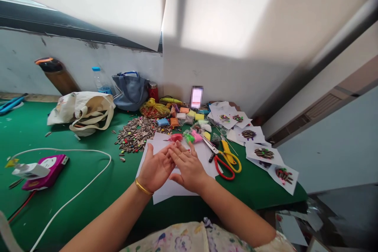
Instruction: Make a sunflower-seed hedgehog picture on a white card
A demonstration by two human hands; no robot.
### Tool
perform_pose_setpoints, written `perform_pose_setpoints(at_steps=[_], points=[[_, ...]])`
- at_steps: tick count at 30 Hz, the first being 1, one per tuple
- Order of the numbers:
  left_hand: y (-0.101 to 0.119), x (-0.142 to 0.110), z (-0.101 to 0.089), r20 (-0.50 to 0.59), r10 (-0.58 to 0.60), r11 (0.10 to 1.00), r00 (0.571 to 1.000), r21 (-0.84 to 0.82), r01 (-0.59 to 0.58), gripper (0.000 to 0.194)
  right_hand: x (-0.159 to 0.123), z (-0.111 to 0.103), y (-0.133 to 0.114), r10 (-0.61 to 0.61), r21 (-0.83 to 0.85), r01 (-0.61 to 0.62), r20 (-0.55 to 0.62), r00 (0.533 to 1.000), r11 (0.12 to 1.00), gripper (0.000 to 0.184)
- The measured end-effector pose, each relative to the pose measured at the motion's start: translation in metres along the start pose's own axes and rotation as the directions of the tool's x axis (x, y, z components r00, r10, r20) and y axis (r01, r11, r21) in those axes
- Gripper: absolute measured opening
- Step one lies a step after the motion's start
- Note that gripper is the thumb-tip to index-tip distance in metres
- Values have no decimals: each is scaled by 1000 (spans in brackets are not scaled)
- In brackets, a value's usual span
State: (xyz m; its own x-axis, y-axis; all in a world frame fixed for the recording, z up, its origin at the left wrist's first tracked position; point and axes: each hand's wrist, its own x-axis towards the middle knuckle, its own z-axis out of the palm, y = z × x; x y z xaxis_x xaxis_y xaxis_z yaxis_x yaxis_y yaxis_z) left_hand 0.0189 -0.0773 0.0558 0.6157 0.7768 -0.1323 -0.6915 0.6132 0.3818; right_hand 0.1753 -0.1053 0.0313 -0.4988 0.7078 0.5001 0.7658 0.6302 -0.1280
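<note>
My left hand (158, 167) is turned palm up with its fingers stretched out, and a gold bangle circles the wrist. Across those fingers lies my right hand (189, 165), palm down and flat, with the thumb apart. Whatever may be between the overlapping fingers is hidden. Both hands are above white paper (165, 195) on the green table (94, 189). Just beyond the fingertips is a red piece of modelling clay (176, 137), with pink clay (196, 136) and green clay (189, 138) to its right. Red-and-yellow-handled scissors (224, 165) lie right of my right hand.
Sunflower seeds (134, 134) are heaped at left, near wrapped clay packets (163, 122). Paper cards with seed figures (264, 153) line the right edge. Bags (130, 90), a lit phone (196, 97) and a bottle (102, 82) stand behind. A white cable (88, 189) runs from a purple power strip (45, 173).
</note>
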Motion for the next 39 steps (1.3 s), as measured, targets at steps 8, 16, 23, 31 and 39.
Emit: perform_pose_setpoints(at_steps=[8,16,23,31,39], points=[[-1,-1,9,7,-7,996,1000,93,6,85,0,-4,3,79,36,-77,-55,995,996,79],[-3,1,8,-15,32,997,999,74,-31,85,3,-2,0,48,71,-45,-44,998,997,78],[0,-1,10,-52,64,990,997,132,-56,82,11,-7,5,25,113,-16,-81,996,993,44],[1,-10,0,61,-128,930,990,353,99,78,7,-5,21,111,200,-59,-257,960,978,26],[81,-7,-88,50,703,-376,709,873,311,82,-6,0,48,312,315,-205,-344,886,927,19]])
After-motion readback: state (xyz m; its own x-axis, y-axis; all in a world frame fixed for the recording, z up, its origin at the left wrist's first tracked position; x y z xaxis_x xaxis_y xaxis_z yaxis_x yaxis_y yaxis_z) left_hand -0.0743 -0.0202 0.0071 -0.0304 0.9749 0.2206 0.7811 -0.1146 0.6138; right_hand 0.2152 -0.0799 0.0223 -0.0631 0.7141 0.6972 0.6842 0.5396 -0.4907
